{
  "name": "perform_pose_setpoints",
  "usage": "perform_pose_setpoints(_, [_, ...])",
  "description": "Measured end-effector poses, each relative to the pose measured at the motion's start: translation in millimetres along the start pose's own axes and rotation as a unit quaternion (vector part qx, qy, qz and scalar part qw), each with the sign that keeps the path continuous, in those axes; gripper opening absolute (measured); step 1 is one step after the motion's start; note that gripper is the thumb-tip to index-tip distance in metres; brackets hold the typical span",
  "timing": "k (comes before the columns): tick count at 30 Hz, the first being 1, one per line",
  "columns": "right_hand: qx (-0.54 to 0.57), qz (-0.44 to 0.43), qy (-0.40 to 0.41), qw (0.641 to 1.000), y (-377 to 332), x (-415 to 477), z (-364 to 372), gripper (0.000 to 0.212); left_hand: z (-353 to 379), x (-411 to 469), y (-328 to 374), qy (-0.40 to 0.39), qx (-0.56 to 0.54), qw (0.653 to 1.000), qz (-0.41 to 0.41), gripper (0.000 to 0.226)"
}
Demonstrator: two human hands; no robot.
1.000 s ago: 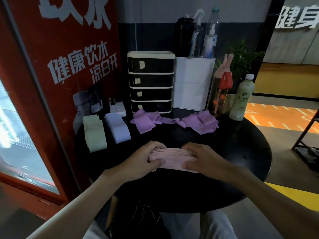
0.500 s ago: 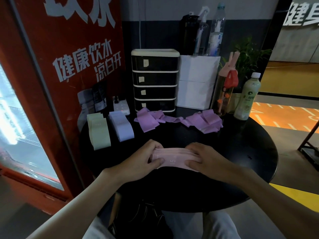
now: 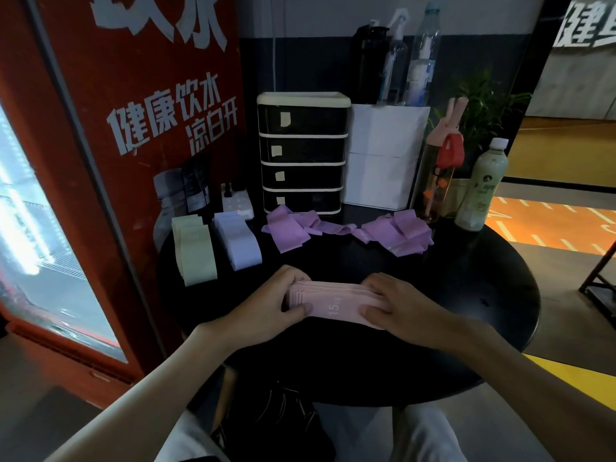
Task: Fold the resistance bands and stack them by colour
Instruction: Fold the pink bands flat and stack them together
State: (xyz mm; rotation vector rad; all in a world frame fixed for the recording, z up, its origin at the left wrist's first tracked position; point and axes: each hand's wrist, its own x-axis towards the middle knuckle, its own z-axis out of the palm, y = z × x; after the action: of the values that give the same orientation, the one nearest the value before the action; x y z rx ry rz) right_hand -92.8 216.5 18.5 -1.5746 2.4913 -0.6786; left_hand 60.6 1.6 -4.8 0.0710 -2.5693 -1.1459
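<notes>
Left hand [image 3: 266, 306] and right hand [image 3: 403, 306] each grip one end of the folded stack of pink rubber resistance bands [image 3: 333, 303] on the round black table [image 3: 466, 295].

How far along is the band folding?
Done: a green stack and a pale lilac stack lie folded at the left rear of the table. In hand: the left hand and right hand grip the ends of the pink stack, apparently squaring it. Left: the purple bands lie loose and crumpled before the drawer unit, not yet folded.
</notes>
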Motion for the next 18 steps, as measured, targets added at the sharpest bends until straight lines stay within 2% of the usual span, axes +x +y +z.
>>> perform_pose_setpoints(5, [0.059,0.022,0.019,0.998,-10,2,-3,0.009,-12,-1,6,0.075,-0.134,0.986,-0.059,0.045])
perform_pose_setpoints(7, [0.145,0.054,0.024,0.988,-19,5,0,0.011,-23,1,11,0.113,-0.174,0.976,-0.071,0.042])
perform_pose_setpoints(9, [0.262,0.087,0.021,0.961,-36,8,7,0.013,-38,3,16,0.151,-0.194,0.966,-0.084,0.037])
perform_pose_setpoints(13, [0.381,0.131,0.0,0.915,-71,15,31,0.022,-63,4,15,0.191,-0.142,0.967,-0.093,0.034])
perform_pose_setpoints(16, [0.412,0.138,0.0,0.901,-91,23,45,0.024,-76,4,12,0.215,-0.091,0.968,-0.09,0.034])
perform_pose_setpoints(18, [0.416,0.138,-0.004,0.899,-100,28,49,0.021,-84,6,13,0.202,-0.058,0.974,-0.085,0.034])
